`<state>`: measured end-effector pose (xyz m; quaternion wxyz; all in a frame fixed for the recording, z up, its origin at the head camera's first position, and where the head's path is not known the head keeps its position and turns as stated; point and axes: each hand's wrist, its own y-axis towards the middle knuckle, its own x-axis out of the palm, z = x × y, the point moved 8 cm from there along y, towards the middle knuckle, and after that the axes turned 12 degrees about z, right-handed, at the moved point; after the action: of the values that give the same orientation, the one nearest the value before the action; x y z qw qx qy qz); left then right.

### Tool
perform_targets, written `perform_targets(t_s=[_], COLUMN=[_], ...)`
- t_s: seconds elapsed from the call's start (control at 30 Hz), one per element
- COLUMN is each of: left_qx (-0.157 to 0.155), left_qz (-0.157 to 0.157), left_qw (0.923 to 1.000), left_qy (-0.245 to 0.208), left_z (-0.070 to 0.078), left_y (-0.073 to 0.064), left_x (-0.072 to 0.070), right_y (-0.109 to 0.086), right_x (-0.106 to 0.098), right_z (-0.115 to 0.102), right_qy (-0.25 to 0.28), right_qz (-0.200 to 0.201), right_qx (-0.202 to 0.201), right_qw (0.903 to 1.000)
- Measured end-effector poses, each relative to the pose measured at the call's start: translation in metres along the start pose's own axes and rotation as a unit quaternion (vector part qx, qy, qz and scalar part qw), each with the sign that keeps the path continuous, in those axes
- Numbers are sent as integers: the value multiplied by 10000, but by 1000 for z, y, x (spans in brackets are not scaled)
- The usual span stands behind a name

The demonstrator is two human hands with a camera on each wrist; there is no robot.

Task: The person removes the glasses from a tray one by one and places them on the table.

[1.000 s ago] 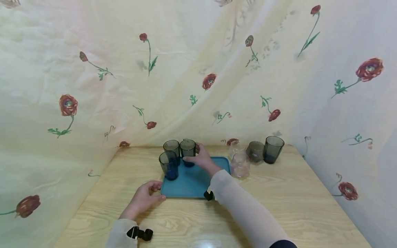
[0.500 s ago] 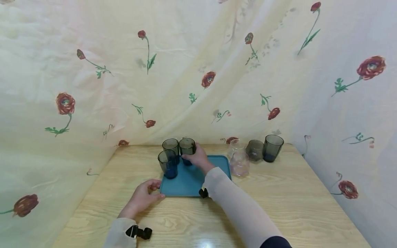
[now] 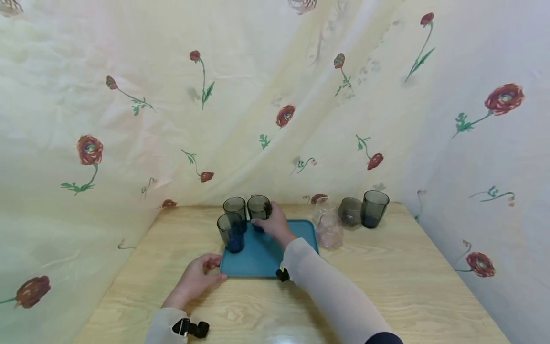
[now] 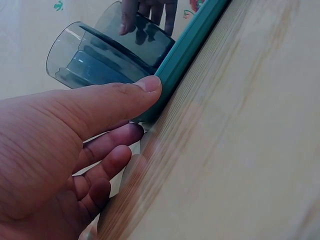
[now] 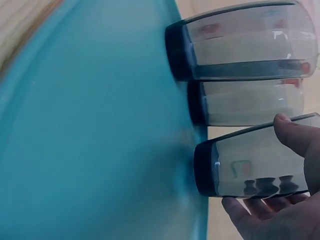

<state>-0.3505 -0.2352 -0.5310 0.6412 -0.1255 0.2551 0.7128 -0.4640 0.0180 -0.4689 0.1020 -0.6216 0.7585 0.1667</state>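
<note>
A blue tray (image 3: 253, 263) lies on the wooden table, with three smoky grey tumblers standing along its left and back part. My right hand (image 3: 276, 225) grips the back right tumbler (image 3: 258, 205), thumb on one side and fingers on the other; the right wrist view shows its dark base (image 5: 204, 169) at the tray surface. Beside it stand the back left tumbler (image 3: 234, 205) and the front left tumbler (image 3: 231, 236). My left hand (image 3: 196, 279) holds the tray's front left corner. In the left wrist view its thumb (image 4: 150, 84) presses the rim, fingers curled near the corner.
Right of the tray stand a pinkish clear glass (image 3: 330, 233), a clear glass (image 3: 325, 208) behind it, a short grey round cup (image 3: 350, 213) and a tall grey tumbler (image 3: 375, 209). A flowered curtain (image 3: 240, 119) hangs behind the table (image 3: 386, 272).
The head view shifts slightly. My right forearm has swung a little leftward; the hand stays on the same tumbler, and my left hand stays at the tray corner.
</note>
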Motion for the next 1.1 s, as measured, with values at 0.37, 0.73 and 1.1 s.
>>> perform_targets(t_s=[0.37,0.73,1.1], left_qx=[14,37,38], left_qz=[39,30,50], left_qw=[10000,9998,9999], left_qy=[67,168,146], left_z=[1,0,-2], left_y=[-4,-3,-2], left_x=[-2,-1,1], right_y=[-15,-34,-54], right_x=[-30,-60,-102], right_z=[-20,-28,-45], right_qy=[280,968,1226], right_qz=[195,291,639], right_qx=[-635,-770,-1226], right_qw=[9974,9919,9828])
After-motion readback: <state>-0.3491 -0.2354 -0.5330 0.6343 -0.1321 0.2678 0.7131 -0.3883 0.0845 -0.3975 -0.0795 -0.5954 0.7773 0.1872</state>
